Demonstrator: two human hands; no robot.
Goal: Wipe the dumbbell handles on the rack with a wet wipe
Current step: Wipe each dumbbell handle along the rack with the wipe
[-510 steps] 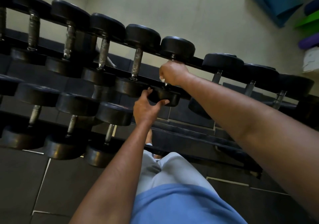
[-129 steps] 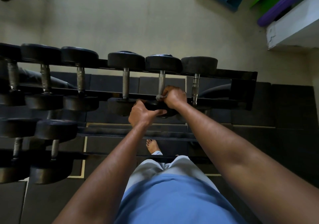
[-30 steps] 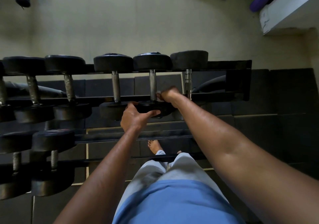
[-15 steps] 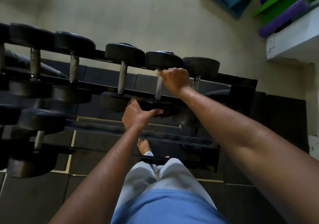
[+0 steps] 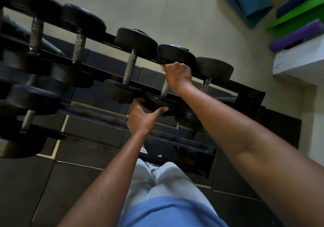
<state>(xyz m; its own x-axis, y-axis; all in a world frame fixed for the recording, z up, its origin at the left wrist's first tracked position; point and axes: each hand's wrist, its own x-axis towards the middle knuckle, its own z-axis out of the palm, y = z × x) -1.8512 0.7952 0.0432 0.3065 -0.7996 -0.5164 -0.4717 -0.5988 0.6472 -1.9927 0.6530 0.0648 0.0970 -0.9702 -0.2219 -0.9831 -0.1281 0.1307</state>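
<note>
Hands on rack (image 5: 249, 93) | right hand (image 5: 178, 75) is gripping wet wipe (image 5: 161, 67) around dumbbell handle (image 5: 164, 88), hiding its top | left hand (image 5: 142, 115) is cupping near weight head (image 5: 158, 104) | neighbouring dumbbells (image 5: 130, 65) are crowding both sides | rolled mats (image 5: 245, 0) are lying beyond.

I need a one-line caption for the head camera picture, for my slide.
Right hand wipes a dumbbell handle on the rack with a wet wipe; left hand steadies its near weight.
</note>
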